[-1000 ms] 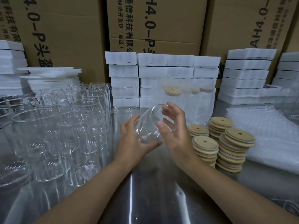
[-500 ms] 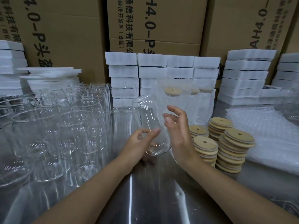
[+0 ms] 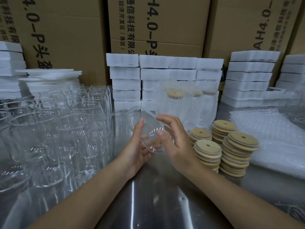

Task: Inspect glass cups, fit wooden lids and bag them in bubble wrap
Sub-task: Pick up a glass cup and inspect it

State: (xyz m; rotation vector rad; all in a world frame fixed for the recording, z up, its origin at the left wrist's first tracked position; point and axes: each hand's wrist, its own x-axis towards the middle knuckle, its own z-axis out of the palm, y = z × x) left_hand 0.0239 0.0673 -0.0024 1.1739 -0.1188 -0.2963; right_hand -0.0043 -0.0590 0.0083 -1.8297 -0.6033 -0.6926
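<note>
Whereas the glass cup (image 3: 149, 128) stood near upright half a second ago, gripped low by the left hand (image 3: 137, 146) alone, it now lies tilted between both hands, with one end raised away from the person and the other end low and near. Position: in the air above the table (image 3: 165, 204), just left of the lid stacks (image 3: 208, 149) and not touching them.

Left hand: thumb laid up the cup wall, fingers curled beneath the cup. Right hand (image 3: 177, 146): formerly held loosely beside the glass, now closed in, thumb pressed to the wall and fingers arched over the top. Which end is the mouth cannot be told through the clear glass.

Meaning for the task: the cup is judged to be turning over for inspection, and this step is not finished. No lid is fitted. The bubble wrap (image 3: 272, 138), right of the lid stacks, lies flat. The bagged cups (image 3: 181, 103) behind the lid stacks already carry lids. The bare cups (image 3: 49, 129), well left of the lid stacks, await the same sequence.
</note>
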